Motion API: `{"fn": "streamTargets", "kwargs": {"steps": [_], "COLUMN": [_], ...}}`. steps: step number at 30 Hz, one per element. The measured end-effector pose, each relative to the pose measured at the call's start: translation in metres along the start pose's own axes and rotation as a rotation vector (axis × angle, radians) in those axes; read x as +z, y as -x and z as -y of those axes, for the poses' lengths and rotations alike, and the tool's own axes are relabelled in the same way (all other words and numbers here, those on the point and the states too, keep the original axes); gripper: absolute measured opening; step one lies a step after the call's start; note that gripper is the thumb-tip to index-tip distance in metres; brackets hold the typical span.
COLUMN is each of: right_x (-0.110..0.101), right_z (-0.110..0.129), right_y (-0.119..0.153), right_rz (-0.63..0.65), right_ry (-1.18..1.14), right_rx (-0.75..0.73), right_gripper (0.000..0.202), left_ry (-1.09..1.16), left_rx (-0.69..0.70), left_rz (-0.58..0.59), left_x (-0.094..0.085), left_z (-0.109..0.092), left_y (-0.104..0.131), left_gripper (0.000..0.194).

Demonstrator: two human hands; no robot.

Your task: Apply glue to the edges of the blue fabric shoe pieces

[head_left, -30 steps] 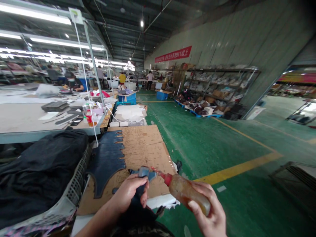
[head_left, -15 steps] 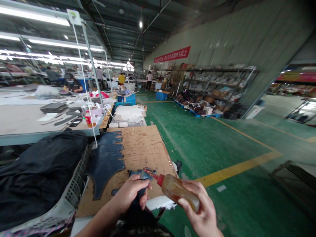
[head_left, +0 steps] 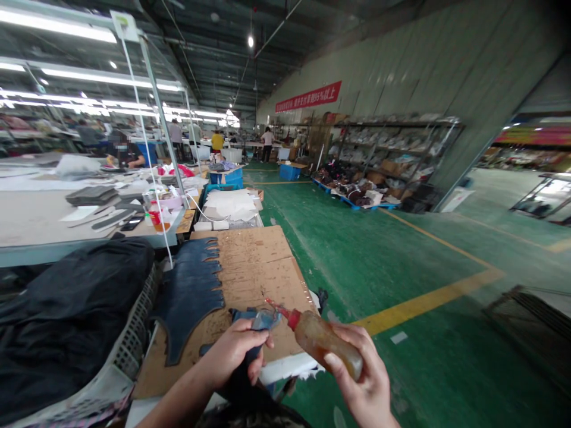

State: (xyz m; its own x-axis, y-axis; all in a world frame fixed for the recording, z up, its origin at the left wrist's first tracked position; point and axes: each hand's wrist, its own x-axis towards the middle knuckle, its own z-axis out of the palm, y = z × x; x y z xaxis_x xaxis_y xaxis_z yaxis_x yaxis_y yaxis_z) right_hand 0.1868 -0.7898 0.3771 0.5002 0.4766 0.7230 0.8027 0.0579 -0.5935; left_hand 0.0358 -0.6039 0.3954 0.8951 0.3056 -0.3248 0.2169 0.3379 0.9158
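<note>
My right hand (head_left: 363, 368) is closed around a squeeze glue bottle (head_left: 323, 342), cloudy and amber inside, with a red cap and a thin red nozzle pointing left. In my left hand (head_left: 238, 351), between thumb and fingers, is a small dark blue leather piece (head_left: 263, 321). The nozzle tip sits close to the upper edge of this piece; whether they touch I cannot tell. Beyond my left hand, a larger dark blue leather panel (head_left: 187, 291) with a slit, fringed right edge lies flat on a stained cardboard sheet (head_left: 250, 255).
On the left stands a white plastic basket (head_left: 129, 351) heaped with black cloth (head_left: 66, 321). A worktable (head_left: 35, 220) behind it carries grey cut pieces and a phone. White sheets (head_left: 232, 203) lie past the cardboard. Green floor (head_left: 339, 249) runs along the right. Several people work far off.
The bottle's nozzle has drawn slightly right and up from the leather piece. My left hand has turned the piece so more of its surface shows. The view has shifted slightly.
</note>
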Motion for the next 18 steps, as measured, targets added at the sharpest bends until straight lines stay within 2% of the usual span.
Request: {"fn": "streamTargets", "kwargs": {"steps": [6,9,13,18], "right_x": [0.0013,0.0039,-0.0016,-0.0023], "right_z": [0.0028,-0.0018,-0.0046,0.0048], "right_y": [-0.0015,-0.0014,-0.002,-0.0051], "right_rz": [0.065,0.01,-0.052,0.059], "right_ry": [-0.109,-0.018,0.028,-0.098], "right_rx": [-0.055,-0.042,0.025,-0.08], "right_gripper": [0.025,0.023,0.026,0.028], "left_ry": [-0.001,-0.015,-0.02,-0.027], "left_rx": [0.019,0.008,-0.005,0.001], "left_rz": [0.027,0.052,0.009,0.013], "left_x": [-0.0002,0.0008,-0.001,-0.0014], "left_z": [-0.0023,-0.0048,-0.0027,0.0009], "left_y": [-0.0013,-0.0011,-0.0018,-0.0041], "left_gripper": [0.029,0.03,0.032,0.035]}}
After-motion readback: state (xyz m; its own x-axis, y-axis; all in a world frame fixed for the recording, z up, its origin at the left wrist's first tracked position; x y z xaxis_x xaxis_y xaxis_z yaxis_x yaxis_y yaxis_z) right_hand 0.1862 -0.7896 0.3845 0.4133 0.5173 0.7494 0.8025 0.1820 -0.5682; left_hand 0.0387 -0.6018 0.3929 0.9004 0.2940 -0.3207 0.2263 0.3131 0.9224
